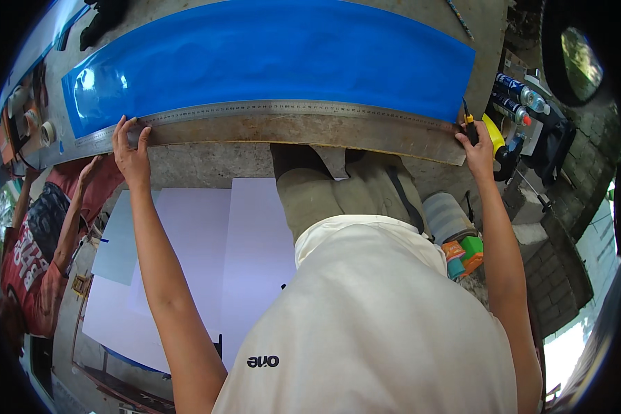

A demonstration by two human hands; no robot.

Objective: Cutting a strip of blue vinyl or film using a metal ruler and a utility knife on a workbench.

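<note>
A long steel ruler [283,107] lies along the near edge of a glossy blue sheet [276,55] on the table. Toward the ruler's left end, my left hand [132,153] has its fingers spread, with the fingertips resting at the ruler and the table's edge strip. At the right end, my right hand [480,153] is closed around a yellow and black utility knife [470,127]. The knife stands upright near the sheet's lower right corner; I cannot tell whether its tip touches the sheet. Some of the right hand's fingers are hidden.
Spray cans [512,107] and a yellow object [493,134] stand right of the table. Rolls of tape [47,133] lie at the far left. A person in red [38,276] is at the left. Large pale boards [193,262] lie below the table edge.
</note>
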